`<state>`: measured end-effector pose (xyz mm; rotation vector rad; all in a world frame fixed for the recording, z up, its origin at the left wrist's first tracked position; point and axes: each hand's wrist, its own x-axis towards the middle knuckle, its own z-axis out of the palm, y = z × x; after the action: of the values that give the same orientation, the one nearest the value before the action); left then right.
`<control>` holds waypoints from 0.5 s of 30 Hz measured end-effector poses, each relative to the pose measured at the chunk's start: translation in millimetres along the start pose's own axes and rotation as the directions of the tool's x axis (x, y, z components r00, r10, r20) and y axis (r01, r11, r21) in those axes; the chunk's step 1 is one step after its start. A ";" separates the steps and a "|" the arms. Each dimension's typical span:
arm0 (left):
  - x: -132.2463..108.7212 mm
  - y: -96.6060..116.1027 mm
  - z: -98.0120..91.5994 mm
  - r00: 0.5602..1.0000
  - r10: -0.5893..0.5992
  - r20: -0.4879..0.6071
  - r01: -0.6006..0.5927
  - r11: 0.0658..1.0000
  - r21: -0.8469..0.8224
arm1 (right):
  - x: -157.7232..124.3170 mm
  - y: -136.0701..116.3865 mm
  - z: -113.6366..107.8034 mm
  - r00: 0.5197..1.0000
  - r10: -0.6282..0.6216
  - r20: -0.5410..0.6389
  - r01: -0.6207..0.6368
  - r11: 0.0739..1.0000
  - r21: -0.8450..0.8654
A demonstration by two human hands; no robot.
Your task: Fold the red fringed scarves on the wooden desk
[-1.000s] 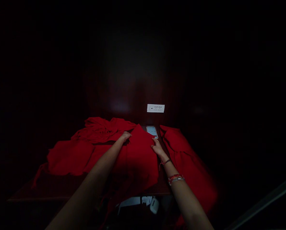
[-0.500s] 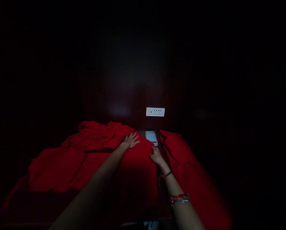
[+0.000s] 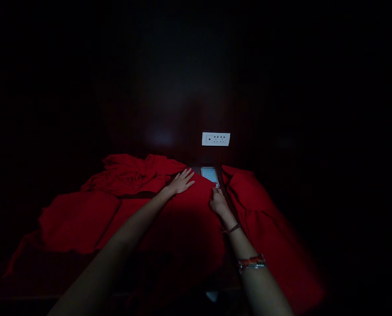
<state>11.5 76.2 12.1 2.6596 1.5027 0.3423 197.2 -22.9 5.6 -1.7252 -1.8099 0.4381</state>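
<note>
A red cloth (image 3: 186, 219) lies spread on a dark table in front of me. My left hand (image 3: 182, 181) rests flat on its far edge with the fingers stretched out. My right hand (image 3: 218, 202) is at the cloth's far right corner, fingers curled down onto the fabric; I cannot see clearly whether it pinches the edge. A phone (image 3: 210, 174) with a lit screen lies just beyond the two hands. String and bead bracelets sit on my right wrist.
More red cloth is bunched at the back left (image 3: 130, 173), folded flat at the left (image 3: 77, 219), and draped off the table at the right (image 3: 268, 228). A white socket plate (image 3: 215, 139) is on the dark wall behind. The room is very dark.
The raised fold of red cloth has been laid down flat. My left hand went from gripping the fold to lying open on it. The right hand stayed at the corner.
</note>
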 end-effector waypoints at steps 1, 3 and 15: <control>-4.0 -2.7 0.1 0.998 -0.005 0.066 0.006 1.000 -0.018 | 0.2 1.1 -0.3 1.000 -0.003 -0.008 0.003 1.000 -0.002; -12.2 -9.1 -1.3 0.996 -0.030 0.090 0.034 0.999 -0.041 | 0.2 2.7 -1.1 1.000 -0.007 -0.013 0.007 1.000 -0.011; -124.2 18.6 -21.0 0.923 -0.242 -0.300 0.178 0.958 -0.225 | -16.5 -9.9 -7.1 0.996 -0.020 -0.091 0.010 0.995 -0.103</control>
<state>-39.5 -40.4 15.8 2.3449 1.7201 0.8978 193.5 -41.2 14.0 -1.7696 -1.8065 0.2593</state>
